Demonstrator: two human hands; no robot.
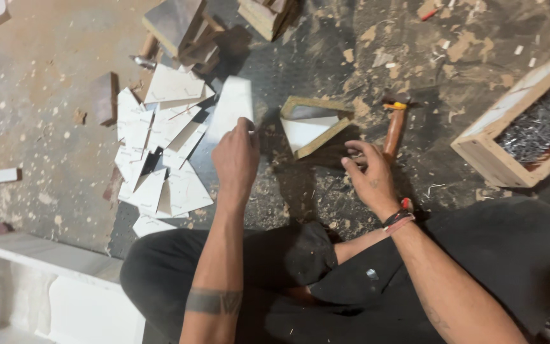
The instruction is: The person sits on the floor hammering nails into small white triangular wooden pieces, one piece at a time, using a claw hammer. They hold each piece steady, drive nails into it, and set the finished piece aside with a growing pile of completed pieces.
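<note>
I sit cross-legged on a dusty floor. My left hand [236,159] pinches the near edge of a white rectangular laminate piece [232,105] that tilts up from the pile of white triangular offcuts [160,153]. My right hand [370,175] hovers with fingers spread and holds nothing, just beside the wooden handle of a hammer [393,130] lying on the floor. Between the hands lies a triangular wooden frame [313,124] with a white panel inside it.
A wooden box [479,153] full of metal nails stands at the right. Stacked wood blocks [183,28] and more blocks [267,14] lie at the top. A white board [46,255] runs along the lower left. Sawdust and chips cover the floor.
</note>
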